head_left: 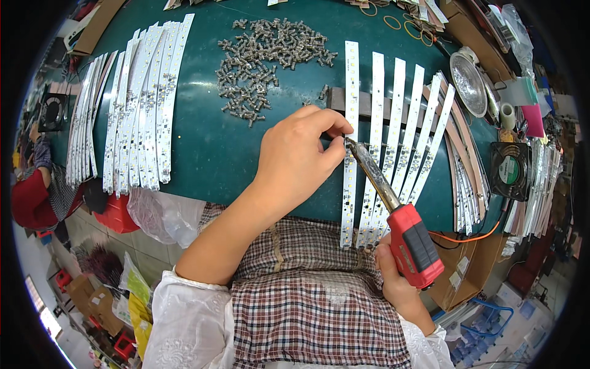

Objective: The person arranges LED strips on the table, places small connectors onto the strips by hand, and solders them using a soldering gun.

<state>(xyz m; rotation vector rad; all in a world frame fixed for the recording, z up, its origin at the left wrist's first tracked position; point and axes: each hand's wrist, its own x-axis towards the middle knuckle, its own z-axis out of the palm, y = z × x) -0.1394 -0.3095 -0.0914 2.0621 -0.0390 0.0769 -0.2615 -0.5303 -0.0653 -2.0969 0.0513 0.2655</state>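
Observation:
My right hand (398, 284) grips a soldering iron (418, 246) by its red and black handle. The iron's metal tip reaches up and left to a white LED strip board (351, 197), at the fingertips of my left hand (298, 150). Thumb and forefinger of that hand are pinched together at the strip's middle; whatever they hold is too small and hidden to name. Several more LED strips (398, 86) fan out to the right, their upper parts lying across a dark bar (337, 99). Beyond my left hand lies a heap of small metallic parts (270, 49).
Bundles of LED strips (144, 92) lie at the left of the green table (203, 144). At the right stand a black fan (509, 171) and a round metal dish (468, 83). An orange cable (476, 240) runs by the table edge. Another person (43, 190) sits at far left.

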